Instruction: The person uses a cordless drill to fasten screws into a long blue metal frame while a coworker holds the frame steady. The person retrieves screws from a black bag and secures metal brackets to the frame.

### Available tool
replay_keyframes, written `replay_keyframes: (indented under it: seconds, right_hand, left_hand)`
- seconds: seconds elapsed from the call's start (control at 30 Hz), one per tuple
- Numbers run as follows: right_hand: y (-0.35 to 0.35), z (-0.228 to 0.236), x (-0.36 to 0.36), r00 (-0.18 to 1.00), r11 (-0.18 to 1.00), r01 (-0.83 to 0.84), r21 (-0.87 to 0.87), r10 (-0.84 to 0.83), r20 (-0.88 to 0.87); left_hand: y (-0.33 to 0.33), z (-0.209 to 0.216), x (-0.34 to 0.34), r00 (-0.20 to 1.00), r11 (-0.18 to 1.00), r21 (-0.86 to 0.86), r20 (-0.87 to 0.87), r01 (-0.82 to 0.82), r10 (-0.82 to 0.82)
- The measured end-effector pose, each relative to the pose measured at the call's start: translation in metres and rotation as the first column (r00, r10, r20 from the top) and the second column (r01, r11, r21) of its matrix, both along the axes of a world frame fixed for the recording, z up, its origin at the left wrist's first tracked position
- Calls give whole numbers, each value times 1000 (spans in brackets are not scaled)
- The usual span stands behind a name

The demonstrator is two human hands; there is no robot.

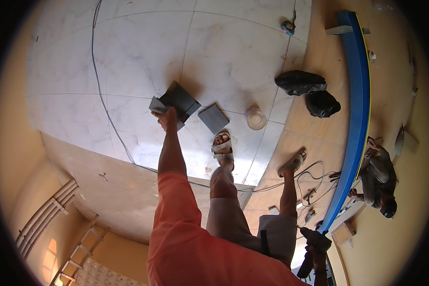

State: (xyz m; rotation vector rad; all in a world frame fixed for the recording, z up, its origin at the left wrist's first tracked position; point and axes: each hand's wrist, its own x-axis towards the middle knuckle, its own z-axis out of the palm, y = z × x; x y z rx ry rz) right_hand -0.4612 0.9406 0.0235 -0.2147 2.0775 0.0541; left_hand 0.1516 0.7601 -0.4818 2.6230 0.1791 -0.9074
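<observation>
My left hand [165, 118] reaches out over the pale tiled floor and grips the edge of a dark grey open box [180, 101], its fingers partly hidden by a raised flap. Beside the box a flat grey square piece [213, 118] lies on the tiles, close to my left sandalled foot [222, 145]. At the lower right my right hand [318, 260] is wrapped round the handle of a black cordless drill [315, 240], held by my side with its bit toward the upper left.
A round clear plastic tub [256, 117] and black plastic bags [302, 85] lie ahead. A long blue beam [360, 95] runs along the right; another person [380, 176] crouches beyond it. Cables [105, 107] cross the floor. A tape measure [288, 27] lies farther off; a ladder [76, 257] stands lower left.
</observation>
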Motion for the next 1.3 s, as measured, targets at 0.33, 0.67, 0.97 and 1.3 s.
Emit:
replay_keyframes:
  seconds: [0.33,0.67,0.97,1.3]
  right_hand:
    - [-63,-45,10,975,1000,22,-21,-17,221]
    - [-15,-29,-77,906,920,310,-240,-209,368]
    - [53,40,-229,864,690,495,-528,-330,380]
    - [181,78,-292,553,387,756,-527,-809,199]
  left_hand:
    - [88,119,-33,791,642,-661,-596,-387,-137]
    - [1,295,-349,345,807,-459,-875,-372,-339]
    - [-40,368,-598,127,788,-615,-780,29,-613]
    - [-70,441,-821,-44,708,-551,-802,443,-596]
